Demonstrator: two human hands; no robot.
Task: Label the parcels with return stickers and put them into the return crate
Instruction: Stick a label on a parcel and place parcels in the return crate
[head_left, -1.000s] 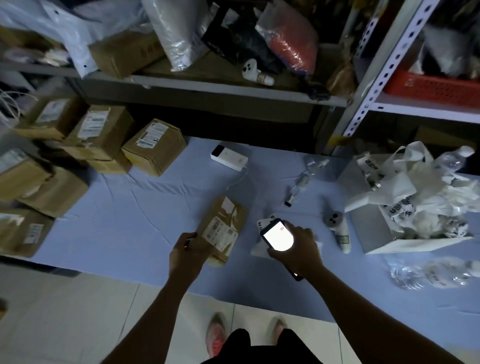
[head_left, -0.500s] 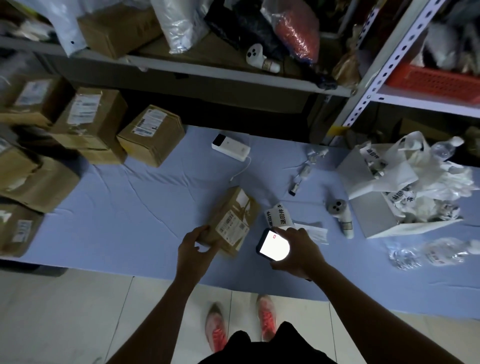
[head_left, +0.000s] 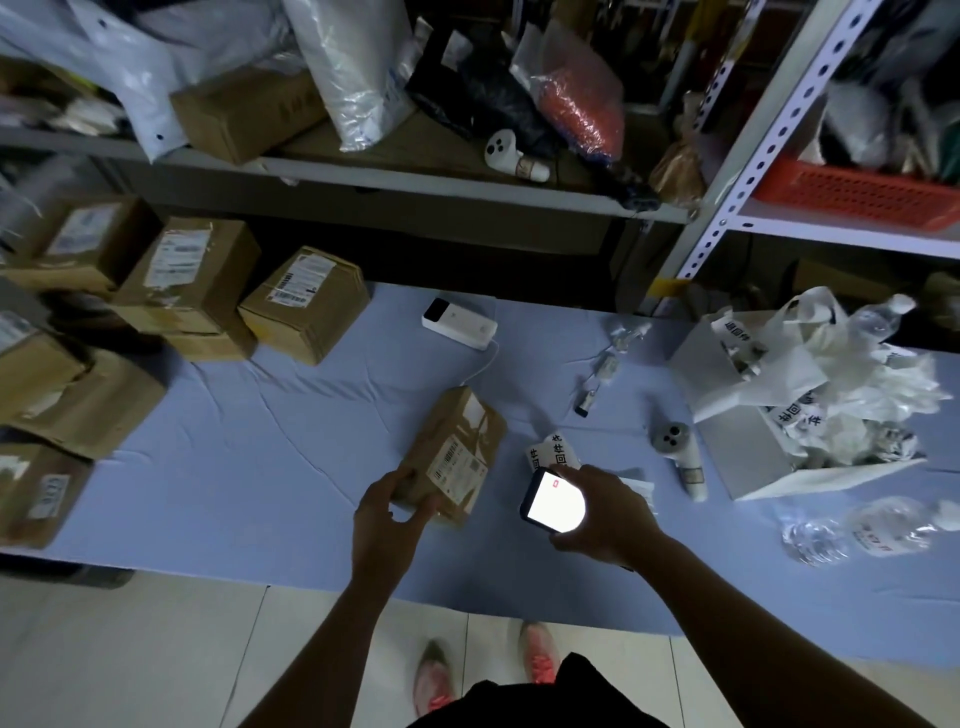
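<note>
Brown cardboard parcels (head_left: 197, 275) stacked at frame left seem unstickered; at centre the left hand (head_left: 384, 519) grips another small brown cardboard parcel (head_left: 452, 457) on the pale blue worktop (head_left: 291, 441); the right hand (head_left: 602, 514) clasps a glowing phone (head_left: 553, 501) beside white printed stickers (head_left: 550, 451); crating looks undone

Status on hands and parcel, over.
Left hand grips parcel at near end. Right hand holds lit phone. Stickers lie on table beside parcel.

Blue-cloth table (head_left: 291, 467) w/ parcel stack (head_left: 187, 270) left, one parcel (head_left: 457, 452) mid, power bank (head_left: 458, 325), white box (head_left: 748, 457), bottles (head_left: 857, 530) right.
</note>
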